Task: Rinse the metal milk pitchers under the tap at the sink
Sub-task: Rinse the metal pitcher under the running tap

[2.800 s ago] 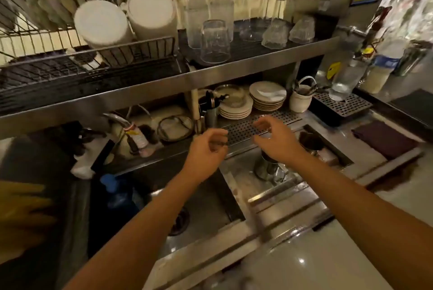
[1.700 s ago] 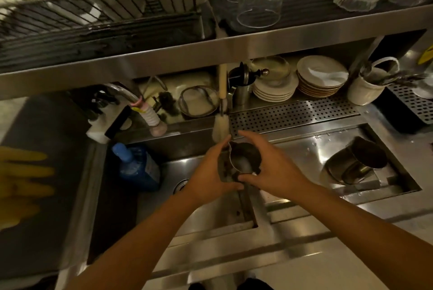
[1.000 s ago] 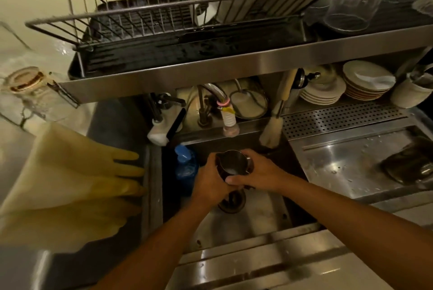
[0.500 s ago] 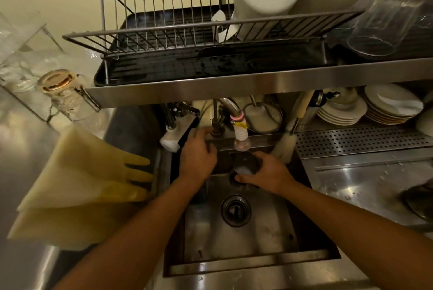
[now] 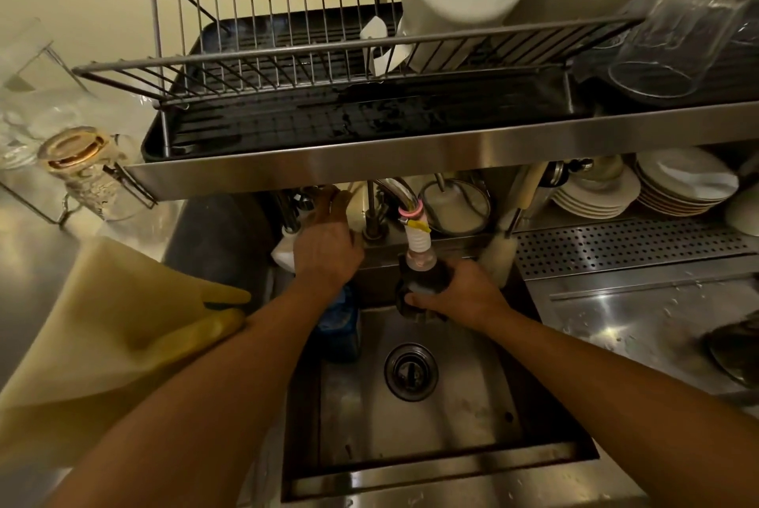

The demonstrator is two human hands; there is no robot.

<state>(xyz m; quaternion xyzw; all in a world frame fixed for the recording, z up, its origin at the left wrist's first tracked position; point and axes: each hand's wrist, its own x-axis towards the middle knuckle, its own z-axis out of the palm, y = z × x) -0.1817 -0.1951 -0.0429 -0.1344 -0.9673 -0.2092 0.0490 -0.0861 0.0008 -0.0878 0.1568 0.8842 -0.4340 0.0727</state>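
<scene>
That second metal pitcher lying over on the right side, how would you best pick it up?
Only part of the second pitcher shows at the frame's right edge, apparently lying on its side on the wet draining board. Probably come from above and wrap the fingers round its rounded body; its handle isn't visible here.

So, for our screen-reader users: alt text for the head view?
A person's right hand holds a metal pitcher under the tap nozzle over a steel sink, while the left hand reaches behind the tap.
</scene>
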